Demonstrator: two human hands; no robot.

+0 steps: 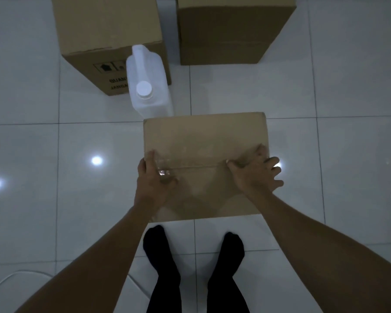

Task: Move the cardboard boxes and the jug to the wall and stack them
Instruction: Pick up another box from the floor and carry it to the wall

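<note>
**Hands settling on the nearest carton, grip not yet closed**

The taped cardboard box (pixel 204 163) sits on the white tiled floor (pixel 348 132) at the centre of the frame, just above the person's dark-socked feet (pixel 193 249). The left hand (pixel 152 180) lies over the box's left edge with the thumb on the top panel; its fingers fall out of sight down the side, so I cannot tell whether they have taken hold. The right hand (pixel 256 173) rests at the right edge with its fingers spread and loose, holding nothing.

The box looks stiff and square, sealed by a glossy strip of clear tape (pixel 190 168) along the top seam. That tape will likely be slick, so bare cardboard at the side walls or under the bottom edges seems the safer hold. Its weight cannot be judged from here; two hands on opposite sides suits it either way.

The translucent plastic jug (pixel 148 86), white cap on, stands just above the box's upper-left corner, near it or perhaps touching. Its moulded handle is the obvious place to grasp. Behind it, upper left, stands a tall printed carton (pixel 108 32); a plain carton (pixel 233 30) sits at upper right. No wall is in view.
</note>
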